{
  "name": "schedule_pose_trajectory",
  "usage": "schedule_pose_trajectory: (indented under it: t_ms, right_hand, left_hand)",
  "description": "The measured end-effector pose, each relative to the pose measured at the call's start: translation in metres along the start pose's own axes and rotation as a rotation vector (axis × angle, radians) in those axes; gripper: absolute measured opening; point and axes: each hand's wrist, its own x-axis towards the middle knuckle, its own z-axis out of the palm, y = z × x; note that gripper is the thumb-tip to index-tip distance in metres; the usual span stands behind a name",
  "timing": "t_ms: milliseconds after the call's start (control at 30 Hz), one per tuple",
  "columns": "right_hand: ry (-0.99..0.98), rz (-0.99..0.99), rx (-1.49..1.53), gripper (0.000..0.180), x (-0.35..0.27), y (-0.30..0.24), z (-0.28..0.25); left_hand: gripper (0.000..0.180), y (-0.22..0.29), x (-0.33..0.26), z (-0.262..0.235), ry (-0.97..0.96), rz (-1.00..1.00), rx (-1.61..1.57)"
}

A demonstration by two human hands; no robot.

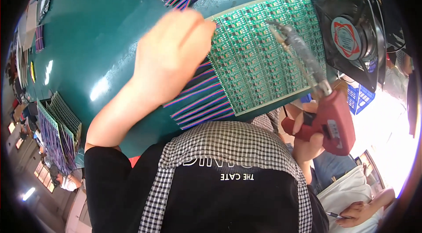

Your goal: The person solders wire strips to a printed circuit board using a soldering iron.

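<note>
Your left hand (pixel 173 50) reaches out ahead of you, its back facing up, slightly blurred, the fingers curled under so that their tips are hidden. Your bare left forearm (pixel 118 112) slants up and rightward to it from a bent elbow. Your right hand (pixel 307 146) sits closer to your body, on the right, fingers wrapped in a grip, its forearm mostly hidden.

One red soldering gun (pixel 337 118), one flat circuit panel (pixel 263 55), one fan (pixel 346 37), one crate (pixel 362 99)
</note>
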Motion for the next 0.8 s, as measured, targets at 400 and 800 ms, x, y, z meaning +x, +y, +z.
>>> schedule_pose_trajectory:
  t_ms: [400,800]
  right_hand:
    - [-0.249,0.077,-0.2,0.089,0.013,0.007,0.013]
    - [-0.265,0.098,-0.005,0.091,0.018,0.009,0.018]
  left_hand:
    - [0.027,-0.003,-0.017,0.018,-0.018,0.078,0.111]
    - [0.027,-0.005,-0.022,0.021,-0.004,0.076,0.092]
